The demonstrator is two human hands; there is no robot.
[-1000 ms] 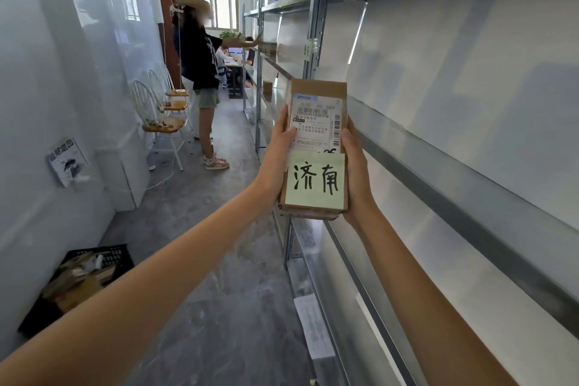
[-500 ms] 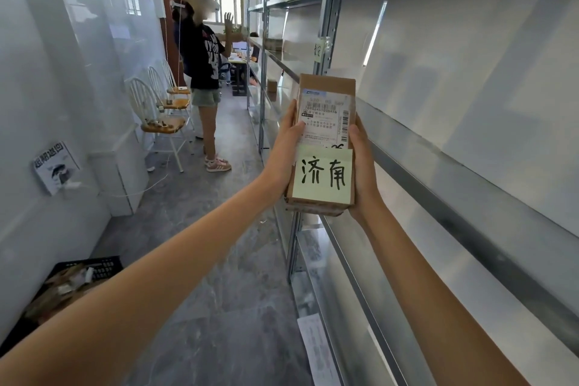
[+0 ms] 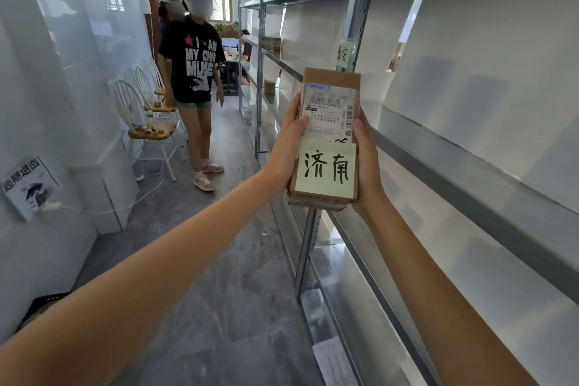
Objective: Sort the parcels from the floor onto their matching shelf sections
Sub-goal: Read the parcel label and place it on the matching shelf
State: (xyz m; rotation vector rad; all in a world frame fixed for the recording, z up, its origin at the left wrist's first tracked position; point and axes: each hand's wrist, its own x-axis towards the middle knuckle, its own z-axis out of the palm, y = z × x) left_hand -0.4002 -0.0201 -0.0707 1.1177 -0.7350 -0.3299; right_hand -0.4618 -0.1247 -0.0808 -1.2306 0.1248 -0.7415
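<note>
I hold a small brown cardboard parcel (image 3: 330, 81) upright in front of me with both hands. It bears a white shipping label and a pale green sticky note (image 3: 326, 169) with two handwritten characters. My left hand (image 3: 289, 147) grips its left edge and my right hand (image 3: 368, 163) grips its right edge. The parcel hangs in the aisle beside the grey metal shelving (image 3: 470, 166) on my right. A pale green tag (image 3: 343, 55) with handwriting is stuck on the shelf upright just behind the parcel.
A person in a black printed T-shirt (image 3: 195, 72) stands in the aisle ahead, facing me. White chairs (image 3: 147, 125) line the left wall. A black crate (image 3: 47, 301) sits on the floor at lower left. A few boxes (image 3: 271, 42) rest on farther shelves. A paper sheet (image 3: 332, 357) lies low by the shelving.
My view has moved forward along the aisle with the parcel still in both hands. The person ahead has turned from the shelf to face me and lowered the arm.
</note>
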